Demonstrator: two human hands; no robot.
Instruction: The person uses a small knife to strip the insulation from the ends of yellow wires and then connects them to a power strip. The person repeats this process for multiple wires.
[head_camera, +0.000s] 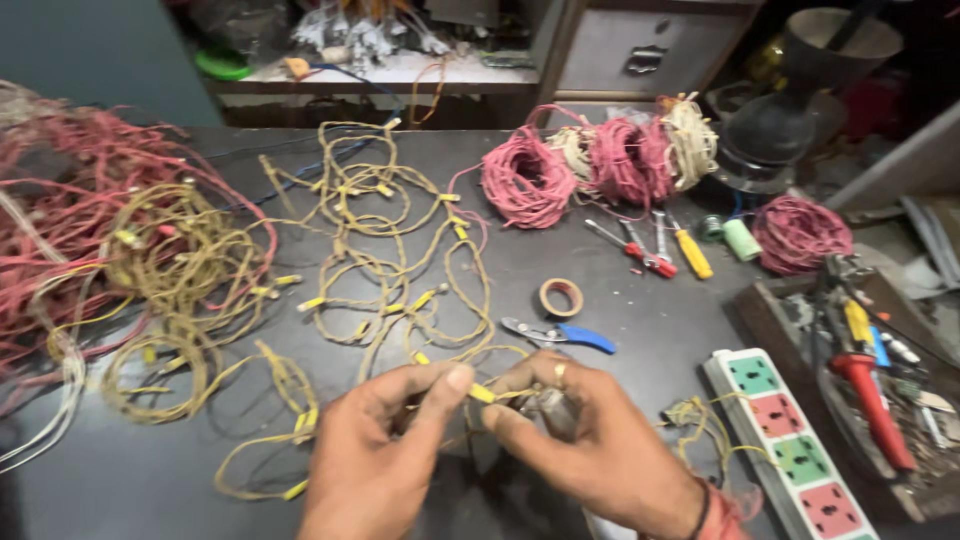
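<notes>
Ringed finger (561, 372), dark wristband (703, 508)

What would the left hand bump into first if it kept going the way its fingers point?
The left hand points up and right, toward the right hand. Its fingertips already pinch the yellow-sleeved wire between them, so it would probably meet the right hand's fingers first, though depth is unclear.

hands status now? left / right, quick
Left hand: closed, pinching the yellow-tipped wire string.
Right hand: closed on the same wire string, fingers curled around it.
</notes>
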